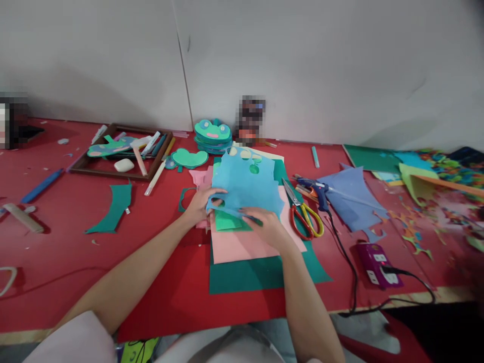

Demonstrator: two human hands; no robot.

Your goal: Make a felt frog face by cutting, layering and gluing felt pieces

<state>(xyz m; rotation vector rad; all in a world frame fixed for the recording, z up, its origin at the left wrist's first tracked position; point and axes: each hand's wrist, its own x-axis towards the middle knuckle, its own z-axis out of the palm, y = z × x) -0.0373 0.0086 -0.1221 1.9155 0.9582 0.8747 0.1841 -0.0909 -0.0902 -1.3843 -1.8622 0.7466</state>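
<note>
My left hand (201, 203) pinches the near left edge of a light blue felt sheet (247, 184) that has shapes cut out of it. My right hand (266, 225) grips the same sheet's near edge, with its fingers curled over a small light green piece (227, 222). Under them lie a pink sheet (242, 244), a dark green sheet (257, 275) and a red sheet (189, 297), stacked on the red table (56, 242).
Scissors with red and yellow handles (304, 214) and a blue glue gun (317, 190) lie right of the stack. A cord runs to a purple power strip (376, 262). A wooden tray (121, 151) of markers, green frog shapes (212, 133) and felt scraps (416, 222) lie around.
</note>
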